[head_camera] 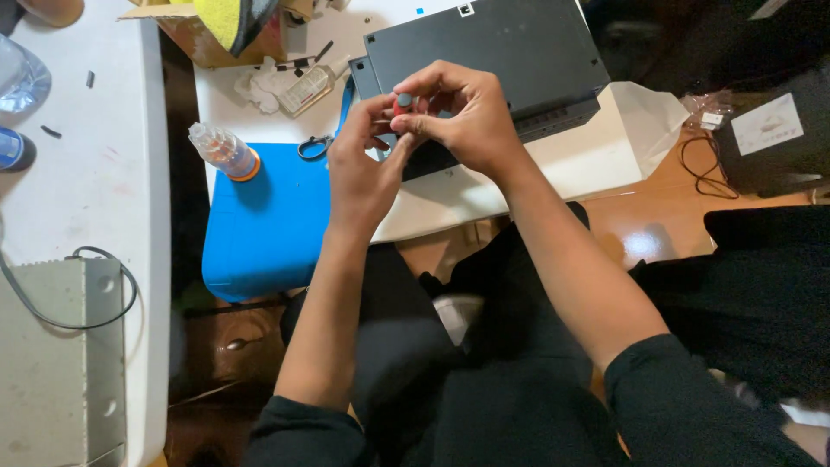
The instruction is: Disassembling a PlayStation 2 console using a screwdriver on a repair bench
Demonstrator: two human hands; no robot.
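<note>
Nearest the camera, at the bottom of the frame, I note dark sleeves and dark trousers; both forearms rise toward upper centre. There the left hand [359,169] and right hand [458,117] meet, fingers pinched closed together around a small red piece with a dark grey round cap [403,99], held in the air above the near edge of the white table [553,169]. I judge the piece light, rigid and smooth, so liable to slip; a fingertip pinch on its sides, as seen, looks the sound hold. Just behind the hands lies a flat dark grey rectangular device casing [493,43]. Left of centre a blue silicone mat [259,225] overhangs the table's near edge, with a clear plastic bottle with an orange collar [223,150] lying on it and small scissors [315,147] at its far border. Open room exists over the mat; the far table is cluttered with a cardboard box [186,30] and crumpled tissue [259,85].
</note>
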